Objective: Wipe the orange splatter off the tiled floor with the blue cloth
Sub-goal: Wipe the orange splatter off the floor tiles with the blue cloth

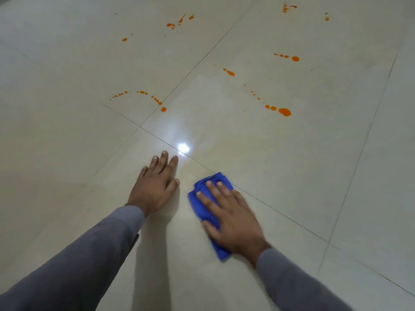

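Grey sleeves (pixel 67 272), ceiling-light glare (pixel 183 148)

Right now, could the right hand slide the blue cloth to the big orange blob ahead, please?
Probably yes: the right hand presses the blue cloth, and only bare tile lies before the blob, though it needs a forward stretch.

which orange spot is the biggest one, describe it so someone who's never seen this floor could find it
Start at the blue cloth under the right hand and look up the floor, slightly right. On that large tile a diagonal trail of small dots ends in the biggest blob. It is an oval clearly wider than any other drop, at the trail's near end.
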